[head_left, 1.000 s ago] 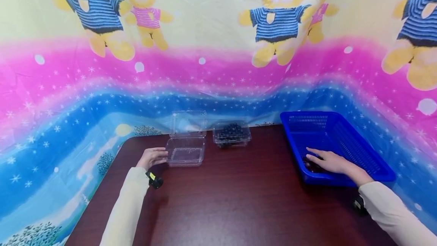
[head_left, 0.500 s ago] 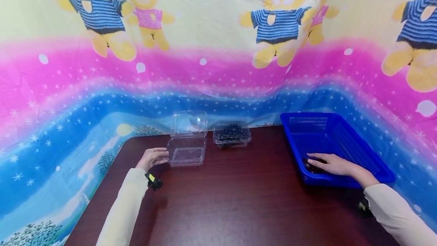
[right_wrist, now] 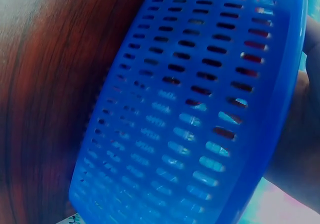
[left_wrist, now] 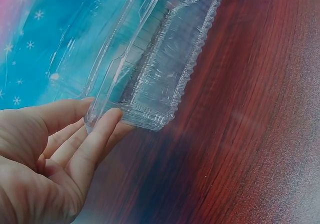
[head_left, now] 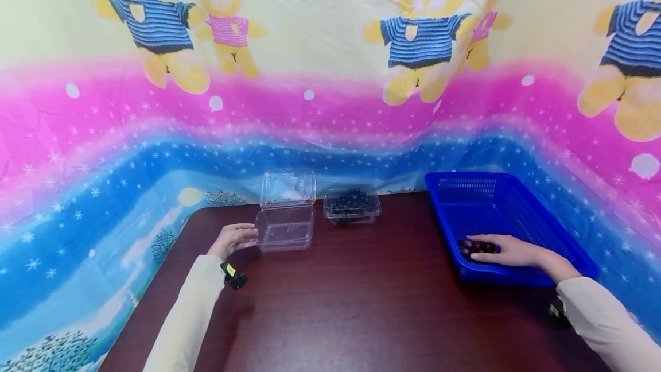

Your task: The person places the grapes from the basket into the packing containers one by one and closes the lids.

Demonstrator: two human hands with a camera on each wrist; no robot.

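Observation:
My left hand (head_left: pixel 234 240) is at the left end of an open clear plastic clamshell container (head_left: pixel 285 228); its lid stands raised at the back. In the left wrist view, thumb and fingers pinch the container's near corner (left_wrist: pixel 150 119). My right hand (head_left: pixel 508 250) reaches over the front of a blue plastic basket (head_left: pixel 555 228). Its thumb and fingers are around a bunch of dark red grapes (head_left: pixel 471 248) in the basket's near left corner, with several grapes showing between them. In the right wrist view the basket's slotted wall (right_wrist: pixel 185 109) hides most of that hand.
A second clear container (head_left: pixel 372 211), closed over dark blue-black round fruit (head_left: pixel 351 200), stands at the back, right of the open one. All of it is on a dark red-brown table (head_left: pixel 351 303). A printed cloth (head_left: pixel 310 119) with bears rises behind the table's back edge.
My right hand has shifted slightly right and drawn its fingers in, so more of the grapes show. The left hand stays at the open container; the head view has turned a little.

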